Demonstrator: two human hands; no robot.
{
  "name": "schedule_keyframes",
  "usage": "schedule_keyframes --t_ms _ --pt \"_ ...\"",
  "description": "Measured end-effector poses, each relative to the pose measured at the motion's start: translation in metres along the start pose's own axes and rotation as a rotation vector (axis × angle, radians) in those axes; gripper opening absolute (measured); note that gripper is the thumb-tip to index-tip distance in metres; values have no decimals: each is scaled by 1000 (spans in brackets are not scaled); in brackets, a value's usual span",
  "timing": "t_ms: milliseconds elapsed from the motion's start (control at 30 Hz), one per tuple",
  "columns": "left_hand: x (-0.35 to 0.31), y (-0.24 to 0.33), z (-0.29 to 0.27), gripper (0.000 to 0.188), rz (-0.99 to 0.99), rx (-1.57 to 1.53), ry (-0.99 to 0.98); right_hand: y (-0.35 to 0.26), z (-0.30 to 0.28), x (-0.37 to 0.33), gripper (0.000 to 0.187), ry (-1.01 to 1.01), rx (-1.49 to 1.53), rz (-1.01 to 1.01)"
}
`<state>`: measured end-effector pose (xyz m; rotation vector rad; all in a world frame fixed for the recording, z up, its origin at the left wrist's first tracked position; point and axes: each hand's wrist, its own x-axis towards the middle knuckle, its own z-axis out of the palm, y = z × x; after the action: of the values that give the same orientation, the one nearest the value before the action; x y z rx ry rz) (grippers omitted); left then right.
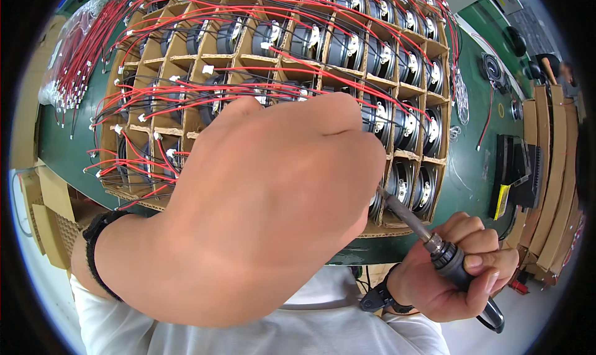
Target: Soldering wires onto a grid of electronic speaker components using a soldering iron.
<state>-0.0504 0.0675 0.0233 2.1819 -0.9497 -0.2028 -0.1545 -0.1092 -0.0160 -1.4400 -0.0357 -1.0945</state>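
Note:
My left hand (261, 206) fills the middle of the view, raised close to the camera with its fingers curled; what it holds, if anything, is hidden behind it. My right hand (462, 268) grips a soldering iron (434, 243) by its black handle at the lower right. The iron's metal shaft points up-left under my left hand, toward a cardboard grid tray (186, 60). The tray's cells hold several small round speakers (406, 125) with red and black wires (155, 94).
A bundle of loose red wires (77, 63) lies at the far left on the green table (472, 168). A black device (518, 175) and stacked cardboard pieces (555, 187) stand at the right. More loose speakers (492, 66) lie at the upper right.

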Motion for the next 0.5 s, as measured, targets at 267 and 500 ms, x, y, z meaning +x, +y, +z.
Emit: schedule_keyframes --t_ms 267,500 --pt "1 5 7 21 5 122 56 1 0 -2 27 22 -22 -5" --pt "0 4 10 23 -8 131 84 0 1 -3 24 -44 2 -38"
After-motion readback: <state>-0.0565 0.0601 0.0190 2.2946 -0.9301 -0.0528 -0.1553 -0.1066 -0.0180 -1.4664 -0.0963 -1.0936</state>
